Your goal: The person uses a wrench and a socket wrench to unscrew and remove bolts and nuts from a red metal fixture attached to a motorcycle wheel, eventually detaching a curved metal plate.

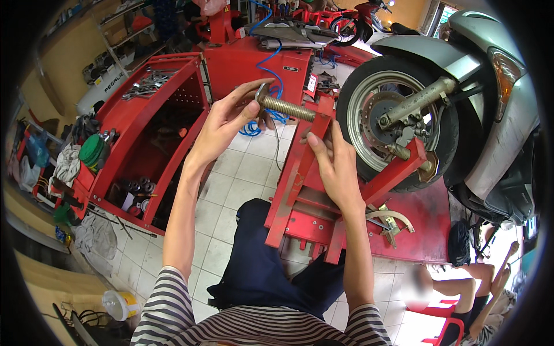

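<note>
Fingers and thumb of my left hand (226, 120) are closed on the plate-like outer end of a thick threaded clamp screw (289, 109). The screw runs through the top of an upright red steel clamp arm (321, 128). My right hand (337, 167) is wrapped round that arm just below the screw, thumb on the near side; some of its fingers are hidden behind the metal. To the right, a second red arm (397, 172) carries a similar screw (399, 151) beside the front wheel (353, 86) of a silver scooter (461, 49).
A red tool cart (151, 199) with wrenches (151, 83) on top stands left. A blue air hose (270, 60) hangs near a red cabinet (248, 63). The scooter is over a red platform (424, 230). Another person (461, 288) sits at lower right. A white bucket (120, 304) stands lower left.
</note>
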The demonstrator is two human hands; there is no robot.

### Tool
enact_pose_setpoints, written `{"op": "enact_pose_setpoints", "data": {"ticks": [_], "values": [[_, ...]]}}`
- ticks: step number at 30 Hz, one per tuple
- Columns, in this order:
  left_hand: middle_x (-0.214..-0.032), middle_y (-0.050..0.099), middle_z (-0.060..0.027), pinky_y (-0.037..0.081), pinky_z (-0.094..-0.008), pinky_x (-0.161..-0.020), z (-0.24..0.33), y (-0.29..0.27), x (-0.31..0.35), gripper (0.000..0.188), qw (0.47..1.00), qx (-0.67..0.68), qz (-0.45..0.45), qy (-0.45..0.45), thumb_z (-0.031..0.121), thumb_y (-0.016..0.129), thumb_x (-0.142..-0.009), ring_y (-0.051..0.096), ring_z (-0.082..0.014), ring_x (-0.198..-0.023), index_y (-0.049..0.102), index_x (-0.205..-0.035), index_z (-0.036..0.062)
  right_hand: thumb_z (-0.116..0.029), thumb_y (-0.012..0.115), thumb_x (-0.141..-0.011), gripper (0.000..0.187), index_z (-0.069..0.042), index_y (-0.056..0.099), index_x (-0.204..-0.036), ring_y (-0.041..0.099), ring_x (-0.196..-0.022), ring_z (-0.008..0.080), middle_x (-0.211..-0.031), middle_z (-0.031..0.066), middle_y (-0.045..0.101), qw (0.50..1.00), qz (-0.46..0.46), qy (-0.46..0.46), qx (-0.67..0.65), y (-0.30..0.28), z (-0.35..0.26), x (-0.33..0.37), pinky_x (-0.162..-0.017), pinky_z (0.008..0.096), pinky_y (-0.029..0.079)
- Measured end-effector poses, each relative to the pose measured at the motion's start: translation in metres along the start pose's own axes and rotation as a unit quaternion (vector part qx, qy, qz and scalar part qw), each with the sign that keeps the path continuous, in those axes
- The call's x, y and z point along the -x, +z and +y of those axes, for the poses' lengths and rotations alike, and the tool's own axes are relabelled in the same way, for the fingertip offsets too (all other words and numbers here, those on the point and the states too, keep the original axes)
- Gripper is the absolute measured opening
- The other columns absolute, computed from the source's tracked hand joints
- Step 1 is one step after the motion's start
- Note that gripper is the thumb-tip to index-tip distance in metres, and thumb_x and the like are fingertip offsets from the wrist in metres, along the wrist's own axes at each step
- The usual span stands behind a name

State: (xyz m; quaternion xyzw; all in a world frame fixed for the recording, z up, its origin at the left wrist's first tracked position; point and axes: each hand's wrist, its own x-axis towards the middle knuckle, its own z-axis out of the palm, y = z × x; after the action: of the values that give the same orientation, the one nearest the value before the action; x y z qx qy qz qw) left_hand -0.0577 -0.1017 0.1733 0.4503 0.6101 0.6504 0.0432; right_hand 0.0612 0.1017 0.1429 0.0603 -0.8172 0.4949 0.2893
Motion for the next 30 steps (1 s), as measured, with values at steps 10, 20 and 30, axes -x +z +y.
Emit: {"op": "enact_pose_setpoints", "data": {"ticks": [10,20,30], "values": [[-0.138,0.051,-0.0186,0.048,-0.0432,-0.106,-0.002,-0.001,-0.004,0.045,0.993,0.076,-0.002,0.090,-0.013,0.067,-0.078,0.053,-0.0297,-0.127,0.055,-0.119,0.0031,-0.024,0.060,-0.097,0.046,0.011,0.046,-0.123,0.067,-0.097,0.0372,-0.102,0.0280,0.066,1.000,-0.023,0.014,-0.002,-0.003,-0.007,-0.001,-0.085,0.0410,0.049],[-0.135,0.052,-0.0239,0.050,-0.0472,-0.104,-0.016,0.007,-0.010,0.039,0.983,0.096,0.042,0.149,-0.019,0.069,-0.074,0.053,-0.0367,-0.126,0.053,-0.099,0.0055,-0.008,0.078,-0.083,0.059,0.001,0.041,-0.128,0.065,-0.101,0.0193,-0.106,0.0158,0.067,0.972,0.114,-0.001,-0.205,0.028,-0.026,-0.026,-0.091,0.0322,0.050],[-0.140,0.048,-0.0210,0.033,-0.0444,-0.116,-0.017,0.024,-0.004,0.056,0.968,0.186,0.050,0.159,-0.004,0.071,-0.080,0.041,-0.0329,-0.137,0.048,-0.131,-0.0010,-0.011,0.082,-0.079,0.054,-0.002,0.041,-0.113,0.063,-0.084,0.0142,-0.089,0.0127,0.068,0.958,0.183,-0.006,-0.223,0.036,-0.016,-0.031,-0.078,0.0285,0.049]]}}
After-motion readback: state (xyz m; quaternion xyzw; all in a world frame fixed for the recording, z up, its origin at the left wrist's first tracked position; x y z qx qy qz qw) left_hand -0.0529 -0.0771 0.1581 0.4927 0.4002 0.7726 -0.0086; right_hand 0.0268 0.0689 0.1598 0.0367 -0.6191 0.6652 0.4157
